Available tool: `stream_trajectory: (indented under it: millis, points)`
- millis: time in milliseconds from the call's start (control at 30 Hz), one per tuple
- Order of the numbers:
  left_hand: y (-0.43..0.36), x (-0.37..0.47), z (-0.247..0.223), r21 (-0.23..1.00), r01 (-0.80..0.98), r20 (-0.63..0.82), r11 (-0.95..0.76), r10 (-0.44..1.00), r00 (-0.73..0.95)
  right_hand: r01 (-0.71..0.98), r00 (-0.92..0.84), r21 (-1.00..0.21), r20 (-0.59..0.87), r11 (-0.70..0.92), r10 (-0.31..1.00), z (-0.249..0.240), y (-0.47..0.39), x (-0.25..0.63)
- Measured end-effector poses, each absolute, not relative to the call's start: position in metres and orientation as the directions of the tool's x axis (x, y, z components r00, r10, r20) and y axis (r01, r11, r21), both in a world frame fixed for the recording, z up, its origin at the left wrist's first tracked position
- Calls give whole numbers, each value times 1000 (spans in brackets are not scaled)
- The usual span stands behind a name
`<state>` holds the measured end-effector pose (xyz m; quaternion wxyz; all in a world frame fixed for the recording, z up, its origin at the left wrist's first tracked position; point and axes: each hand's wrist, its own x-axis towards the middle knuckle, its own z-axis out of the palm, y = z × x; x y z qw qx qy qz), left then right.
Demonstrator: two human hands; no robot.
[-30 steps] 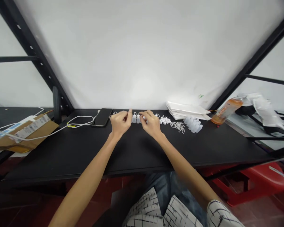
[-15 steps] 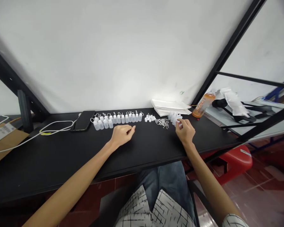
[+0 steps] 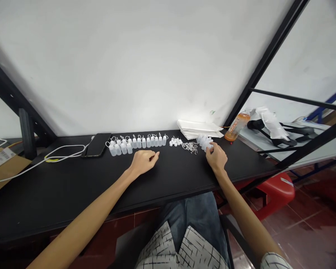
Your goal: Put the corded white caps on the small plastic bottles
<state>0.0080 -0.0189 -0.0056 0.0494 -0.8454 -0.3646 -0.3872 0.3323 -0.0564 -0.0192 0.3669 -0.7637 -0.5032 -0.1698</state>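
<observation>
My left hand (image 3: 145, 161) rests on the black table with its fingers curled closed and nothing visible in them. Just beyond it, small white squeeze bottles (image 3: 124, 148) with looped cap ties stand upright in rows. My right hand (image 3: 217, 158) is at a pile of small translucent plastic bottles (image 3: 204, 141), its fingertips closed on one at the near edge; the fingers partly hide it. Left of that pile lies a heap of thin white ties (image 3: 190, 147). Several small white nozzle caps (image 3: 175, 141) sit beside the ties.
A stack of white paper (image 3: 200, 129) lies against the wall. An orange-labelled drink bottle (image 3: 237, 126) leans at the right by the black frame. A phone (image 3: 96, 145) with a white cable (image 3: 64, 152) and a cardboard box (image 3: 9, 170) lie left. A red stool (image 3: 278, 192) stands right.
My right hand has shifted slightly in against the bottle pile, and its fingers have drawn in on a bottle. My left hand stays in place. The whole view has turned a little.
</observation>
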Motion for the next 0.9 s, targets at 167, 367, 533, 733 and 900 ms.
stream_trajectory:
  millis: [167,367,533,733,900]
  points:
    - [-20,9,-5,212,647,674,-732,589,446,896,420,-409,649,-175,635,-19,-57,331]
    - [-22,10,-5,217,647,645,-731,605,468,905,365,-424,728,-37,580,-16,-58,317]
    - [-25,13,-5,277,619,564,-735,646,514,846,282,-496,728,196,625,-11,-57,283]
    - [-28,14,-3,331,604,488,-725,679,548,487,80,-763,523,425,848,-10,-48,223]
    - [-25,12,-4,319,669,472,-672,725,502,276,-79,-855,434,438,898,-9,-39,198]
